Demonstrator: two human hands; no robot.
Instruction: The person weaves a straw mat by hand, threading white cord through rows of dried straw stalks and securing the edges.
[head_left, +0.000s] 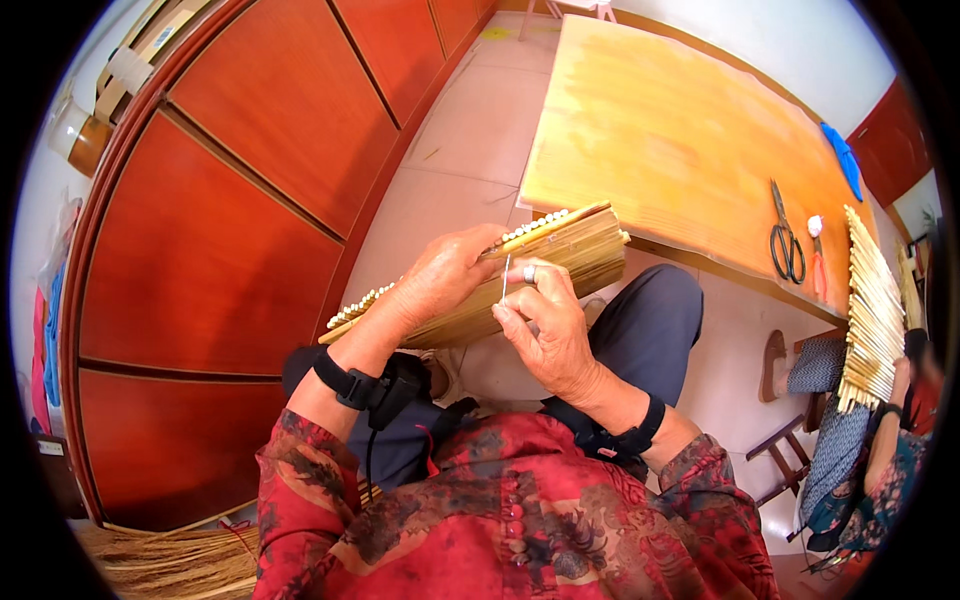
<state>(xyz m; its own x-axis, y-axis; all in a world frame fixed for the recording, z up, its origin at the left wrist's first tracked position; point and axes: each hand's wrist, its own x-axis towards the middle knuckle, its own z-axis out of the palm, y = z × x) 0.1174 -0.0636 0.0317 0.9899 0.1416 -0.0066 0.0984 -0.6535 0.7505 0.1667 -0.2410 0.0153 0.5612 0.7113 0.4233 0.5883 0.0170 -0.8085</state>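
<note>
A mat of pale straw-coloured stalks (585, 250) lies slanting across my lap, its rounded stalk ends lined up along the upper edge. My left hand (440, 275) grips that edge near the middle, fingers wrapped over it and the fingertips partly hidden. Just to its right, my right hand (548, 330) pinches a thin metal needle (506, 280) between thumb and forefinger. The needle stands nearly upright beside the mat's upper edge, and whether its tip touches the stalks I cannot tell. A ring is on a finger of the right hand.
A wooden table (660, 140) stands ahead, bearing black scissors (786, 240), a red-handled tool (818, 262) and a blue cloth (842, 160). At right, a co-worker's hand holds another stalk mat (868, 320). Red cabinets (220, 270) line the left; straw (170, 565) lies below them.
</note>
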